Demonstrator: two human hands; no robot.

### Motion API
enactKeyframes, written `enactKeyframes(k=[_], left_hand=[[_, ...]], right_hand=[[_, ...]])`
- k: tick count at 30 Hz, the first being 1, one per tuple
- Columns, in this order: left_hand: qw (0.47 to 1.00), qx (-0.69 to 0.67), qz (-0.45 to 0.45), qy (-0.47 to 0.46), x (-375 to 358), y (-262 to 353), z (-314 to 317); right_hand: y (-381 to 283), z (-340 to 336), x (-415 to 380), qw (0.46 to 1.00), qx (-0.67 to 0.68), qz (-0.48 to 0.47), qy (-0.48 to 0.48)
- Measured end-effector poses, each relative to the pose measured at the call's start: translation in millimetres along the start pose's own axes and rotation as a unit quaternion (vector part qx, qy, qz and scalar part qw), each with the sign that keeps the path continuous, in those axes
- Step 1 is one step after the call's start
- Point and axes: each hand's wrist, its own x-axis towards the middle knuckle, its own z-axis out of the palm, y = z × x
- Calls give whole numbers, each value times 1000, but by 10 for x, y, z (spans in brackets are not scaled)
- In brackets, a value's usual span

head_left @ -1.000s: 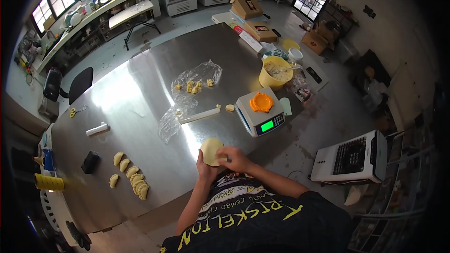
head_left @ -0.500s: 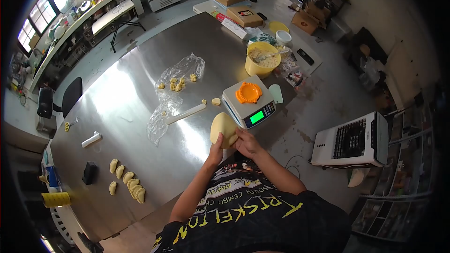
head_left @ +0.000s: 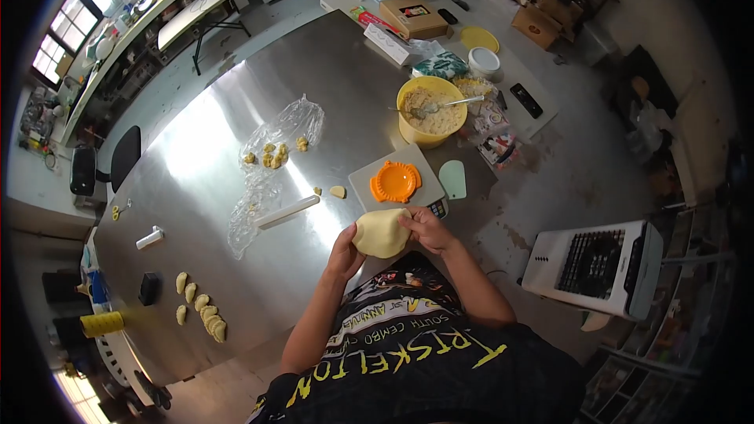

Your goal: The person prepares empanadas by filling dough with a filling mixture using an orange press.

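Observation:
Between my two hands is a flat, pale yellow round of dough (head_left: 382,233), held up near the table's front edge. My left hand (head_left: 344,252) grips its left side, thumb on top. My right hand (head_left: 427,231) pinches its upper right edge. Just beyond the dough, an orange dumpling mould (head_left: 395,182) lies open on the digital scale (head_left: 364,183), whose display is hidden behind the dough and my right hand. A small piece of dough (head_left: 338,191) and a white rolling pin (head_left: 287,210) lie to the left of the scale.
Several folded dumplings (head_left: 209,316) lie at the table's left front, near a black box (head_left: 149,288). Dough lumps (head_left: 275,156) rest on plastic wrap (head_left: 305,116). A yellow bucket of filling (head_left: 425,136) with a spoon stands behind the scale, and a pale green scraper (head_left: 453,179) lies beside it.
Both hands have spread apart slightly, and the dough has turned from upright to wider and flatter across. The view has shifted, and the dough now hides the scale's lit display.

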Motion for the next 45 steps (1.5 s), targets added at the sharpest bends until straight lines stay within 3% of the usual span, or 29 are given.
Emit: enactKeyframes(k=[2, 6, 8, 10, 12, 16, 17, 19, 27, 29, 32, 38, 40, 45], left_hand=[[999, 9, -36, 37, 190, -49, 18], [998, -37, -40, 19, 567, -95, 127], [989, 92, 12, 116, 755, -127, 194], [977, 113, 43, 177, 871, -138, 309], [913, 316, 123, 229, 977, -193, 270], [852, 382, 189, 305, 1166, -329, 259], [851, 381, 191, 307, 1202, -320, 253], [799, 458, 171, 350, 1260, -302, 234], [738, 530, 183, 376, 1451, -239, 197], [724, 547, 177, 382, 1461, -238, 218], [712, 548, 188, 396, 1500, -220, 246], [699, 553, 193, 410, 1472, -226, 79], [694, 551, 239, 397, 1481, -267, -24], [682, 571, 211, 406, 1454, -240, 96]], right_hand=[[-236, -189, 62, 989, -140, 53, -2], [-450, -507, 302, 986, -146, 72, -40], [-426, -719, 446, 987, -121, 95, -38], [-427, -912, 551, 984, -133, 117, -17], [-406, -1026, 660, 980, -147, 137, 4], [-385, -1146, 857, 983, -155, 90, 33], [-373, -1193, 904, 979, -186, 79, 44], [-347, -1284, 1009, 972, -222, 60, 46], [-405, -1259, 1079, 927, -349, 2, 140], [-357, -1290, 1078, 893, -418, -74, 151], [-287, -1321, 1091, 875, -440, -104, 172], [-340, -1270, 1035, 850, -477, -118, 190], [-380, -1250, 1019, 839, -498, -113, 187], [-373, -1271, 1005, 836, -509, -105, 178]])
